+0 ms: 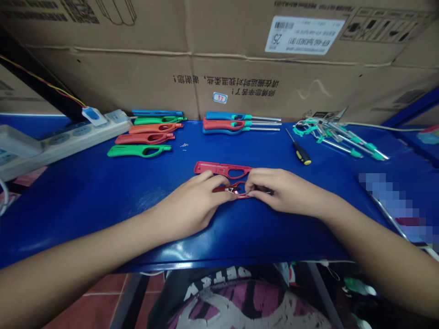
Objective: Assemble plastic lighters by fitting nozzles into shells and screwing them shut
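Note:
Near the front of the blue table, my left hand [202,198] is closed on the handle end of a red lighter shell half [242,183], which has small dark and metal parts inside it. The fingers of my right hand [274,188] pinch at the other end of this shell; what exactly they grip is partly hidden. Just behind lies a second red lighter casing half [219,168], its hollow side up, close to the knuckles of both hands. A thin wire or spring shows by my left fingertips.
Several coloured lighter casings [140,151] lie at the left beside a power strip [65,141]. Lighters with metal tubes [240,123] lie at the back. At right are a screwdriver [301,153], a pile of metal tubes with green parts [343,137] and a blurred-out flat object [398,205]. Cardboard [137,73] stands behind.

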`<state>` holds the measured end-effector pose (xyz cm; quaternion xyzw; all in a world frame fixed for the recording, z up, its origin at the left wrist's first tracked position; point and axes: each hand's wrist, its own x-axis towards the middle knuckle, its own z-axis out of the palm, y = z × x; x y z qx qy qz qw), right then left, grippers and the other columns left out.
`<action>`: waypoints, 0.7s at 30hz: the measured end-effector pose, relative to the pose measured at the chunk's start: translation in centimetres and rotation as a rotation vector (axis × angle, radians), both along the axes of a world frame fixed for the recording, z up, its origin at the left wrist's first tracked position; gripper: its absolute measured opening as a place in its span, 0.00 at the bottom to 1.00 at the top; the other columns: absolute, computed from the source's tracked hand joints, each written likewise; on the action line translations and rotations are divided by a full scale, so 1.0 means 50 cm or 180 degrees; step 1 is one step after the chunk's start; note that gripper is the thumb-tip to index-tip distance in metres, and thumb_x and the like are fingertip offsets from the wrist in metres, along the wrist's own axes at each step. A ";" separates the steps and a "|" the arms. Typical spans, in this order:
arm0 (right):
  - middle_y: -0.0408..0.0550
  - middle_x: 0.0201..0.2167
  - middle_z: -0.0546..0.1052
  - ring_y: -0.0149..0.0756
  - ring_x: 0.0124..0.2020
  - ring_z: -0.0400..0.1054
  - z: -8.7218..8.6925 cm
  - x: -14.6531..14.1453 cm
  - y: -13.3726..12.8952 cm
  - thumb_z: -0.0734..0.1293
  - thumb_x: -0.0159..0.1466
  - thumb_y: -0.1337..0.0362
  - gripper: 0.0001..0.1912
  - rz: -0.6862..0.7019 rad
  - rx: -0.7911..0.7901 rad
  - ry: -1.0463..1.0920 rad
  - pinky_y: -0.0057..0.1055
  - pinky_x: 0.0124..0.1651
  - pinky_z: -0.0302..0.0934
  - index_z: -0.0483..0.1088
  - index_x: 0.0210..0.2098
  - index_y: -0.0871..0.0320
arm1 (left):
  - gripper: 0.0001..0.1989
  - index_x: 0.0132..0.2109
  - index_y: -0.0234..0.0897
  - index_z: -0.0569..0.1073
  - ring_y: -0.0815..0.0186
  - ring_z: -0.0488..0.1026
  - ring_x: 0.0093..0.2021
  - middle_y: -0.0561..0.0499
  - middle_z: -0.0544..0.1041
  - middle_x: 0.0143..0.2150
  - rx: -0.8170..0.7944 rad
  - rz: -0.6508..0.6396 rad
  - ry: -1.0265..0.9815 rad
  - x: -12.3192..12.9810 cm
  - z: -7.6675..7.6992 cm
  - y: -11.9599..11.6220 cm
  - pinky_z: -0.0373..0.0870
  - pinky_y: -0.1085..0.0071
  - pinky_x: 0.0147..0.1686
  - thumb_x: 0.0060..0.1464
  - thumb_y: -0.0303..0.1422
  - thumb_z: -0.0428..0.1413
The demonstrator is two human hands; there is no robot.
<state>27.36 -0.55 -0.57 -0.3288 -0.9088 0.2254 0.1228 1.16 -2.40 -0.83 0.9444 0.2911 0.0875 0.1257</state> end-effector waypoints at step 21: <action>0.49 0.42 0.77 0.34 0.40 0.72 0.003 -0.009 -0.013 0.61 0.72 0.63 0.10 -0.0081 0.0263 -0.0040 0.31 0.41 0.62 0.74 0.39 0.57 | 0.11 0.54 0.36 0.74 0.60 0.72 0.51 0.45 0.78 0.50 -0.0235 -0.0030 -0.0607 0.005 -0.012 0.008 0.71 0.60 0.54 0.68 0.28 0.51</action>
